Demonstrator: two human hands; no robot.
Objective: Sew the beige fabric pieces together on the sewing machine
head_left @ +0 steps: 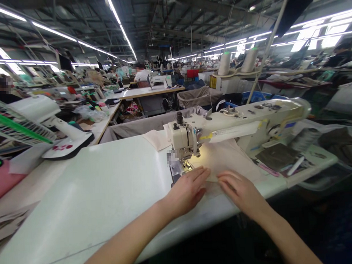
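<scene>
At the near desk (94, 196) edge: cloth (220, 157) held flat

Head view: beside the presser foot (187, 165) of the sewing machine (239, 124), the cloth is pressed down by left hand (188, 189) and right hand (241, 189), both flat, fingers together. Even pressure is advised, fingertips kept clear.

Worktop (108, 188): white, glossy, long; left half bare.
- Sewing machine (239, 124) stands right of centre, head toward the middle and body running right.
- Pale fabric (223, 157) lies flat under the needle and reaches the near edge.
- A second pale piece (156, 139) lies at the far edge, just left of the head.
- Right end: dark patch (276, 156), with a white pen (295, 165) and a pink strip (268, 169) beside it.
- Far left corner: fan base (67, 145); unclear whether it is on this worktop or the next.
</scene>
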